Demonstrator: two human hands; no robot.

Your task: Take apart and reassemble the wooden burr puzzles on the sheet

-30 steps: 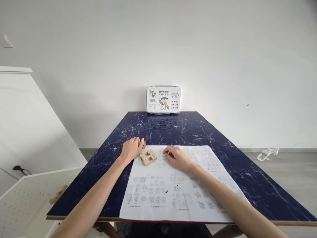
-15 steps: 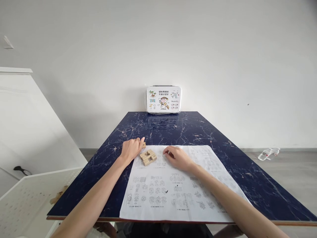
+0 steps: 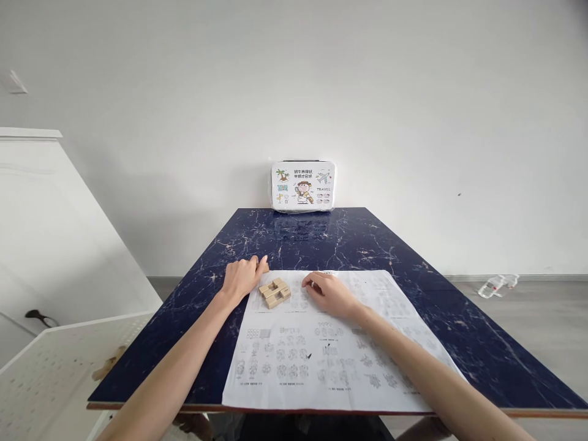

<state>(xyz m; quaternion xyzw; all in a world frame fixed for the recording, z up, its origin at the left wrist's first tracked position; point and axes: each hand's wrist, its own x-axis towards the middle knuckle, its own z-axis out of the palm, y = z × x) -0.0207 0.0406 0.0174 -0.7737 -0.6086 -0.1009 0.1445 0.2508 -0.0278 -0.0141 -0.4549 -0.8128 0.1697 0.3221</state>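
Note:
My left hand (image 3: 242, 275) is closed around a small wooden block (image 3: 262, 267), just beyond the top left corner of the printed sheet (image 3: 289, 392). Part of the block is hidden by my fingers. Close by, a low assembly of wooden pieces (image 3: 274, 294) lies on the sheet, with gaps in its middle. Resting on the paper to the right of it is my right hand (image 3: 328, 294), its fingers curled in loosely. Nothing shows between those fingers, and it stands apart from the wooden pieces.
The sheet, covered in small line drawings, lies on a dark blue marbled table (image 3: 298, 248). A white cartoon-printed case (image 3: 303, 187) stands against the wall. To the left is a white perforated surface (image 3: 55, 361) with wooden pieces (image 3: 109, 362) on it. Clear bottles (image 3: 498, 285) lie on the floor.
My left hand has turned the wooden block slightly, so the mark on its face no longer shows. My right hand and the wooden assembly stay in place.

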